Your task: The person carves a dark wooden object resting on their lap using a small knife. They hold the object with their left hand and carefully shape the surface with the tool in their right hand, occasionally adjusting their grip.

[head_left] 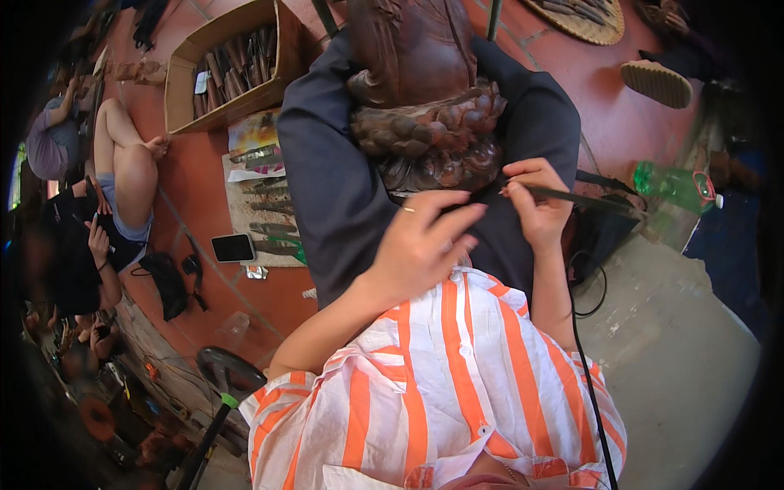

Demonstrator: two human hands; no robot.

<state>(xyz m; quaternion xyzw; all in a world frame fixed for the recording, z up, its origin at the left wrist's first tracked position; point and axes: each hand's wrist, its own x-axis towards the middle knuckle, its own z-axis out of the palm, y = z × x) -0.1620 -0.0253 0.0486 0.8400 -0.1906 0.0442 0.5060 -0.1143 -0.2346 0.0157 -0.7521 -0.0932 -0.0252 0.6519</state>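
A dark brown carved wooden figure (420, 73) stands between my knees, its lower band covered with rounded, petal-like carving (429, 135). In front of its base, my left hand (429, 241) hovers over my lap with its fingers apart and nothing seen in them. My right hand (536, 208) pinches a long thin dark metal tool (576, 196) close to the right side of the base. The tool's long end points right, past my thigh; its short end at my fingertips is too small to make out.
Left of my leg, several carving tools (269, 196) lie on a mat beside a phone (233, 248). A cardboard box (192, 118) of wooden-handled tools stands beyond. A green plastic bottle (674, 186) lies at right. Another person (126, 163) sits at left; a woven tray (600, 34) is far right.
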